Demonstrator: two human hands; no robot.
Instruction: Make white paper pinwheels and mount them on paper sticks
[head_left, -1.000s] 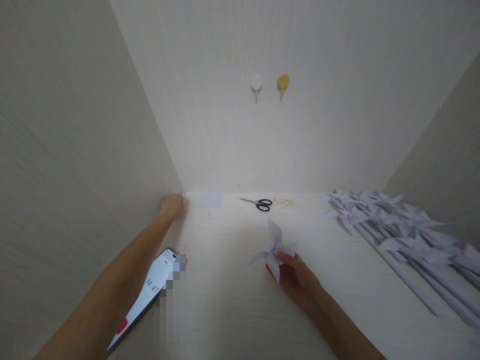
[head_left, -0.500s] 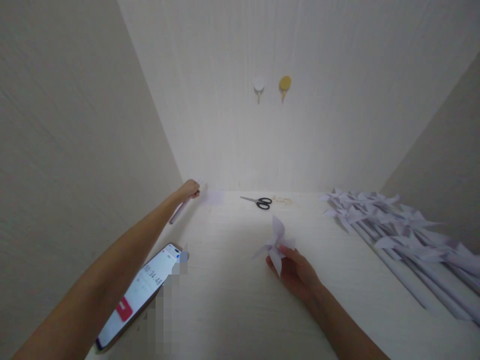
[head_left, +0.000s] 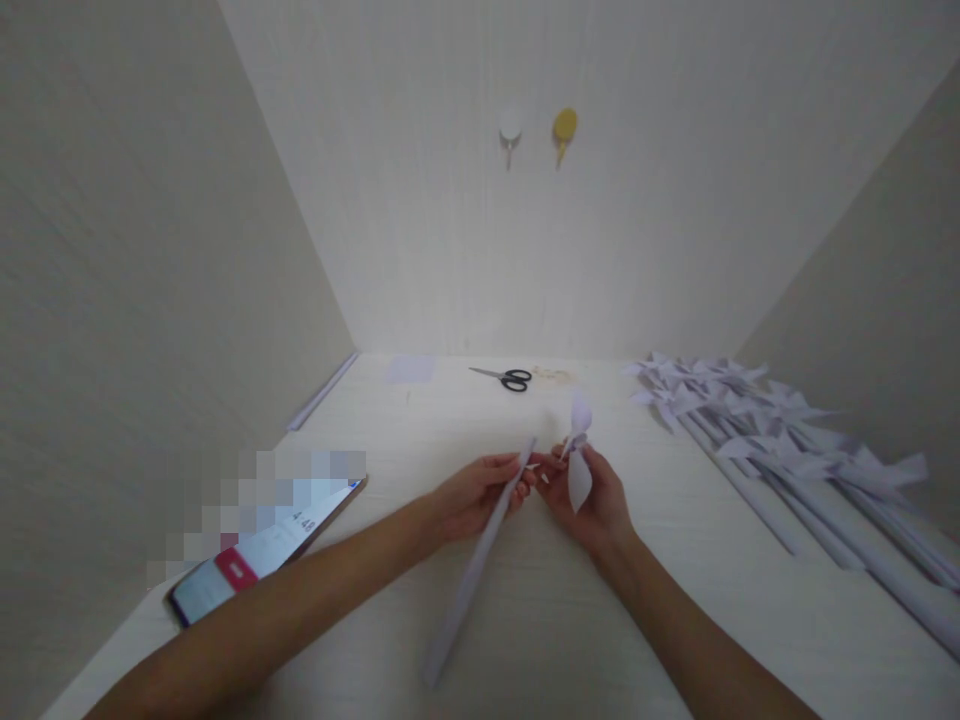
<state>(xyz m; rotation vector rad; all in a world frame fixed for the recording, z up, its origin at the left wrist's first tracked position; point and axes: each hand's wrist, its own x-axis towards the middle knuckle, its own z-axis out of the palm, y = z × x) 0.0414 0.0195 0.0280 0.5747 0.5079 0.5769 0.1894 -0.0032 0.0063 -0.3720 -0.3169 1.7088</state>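
Left hand (head_left: 480, 492) grips a rolled paper stick (head_left: 474, 570) near its top, tip angled toward the paper pinwheel (head_left: 577, 450) pinched in the right hand (head_left: 589, 490), mid-table. Finished pinwheels (head_left: 780, 440) lie far right.

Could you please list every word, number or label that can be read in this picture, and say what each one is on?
"4:48", partly legible: digits on the lit screen of the phone lying on the table; the start of the readout is pixelated.
Red button on the phone screen: any marking on it is too small to read.
Scissors, paper stick, paper pinwheel head, finished pinwheels, wall hooks: no text visible.
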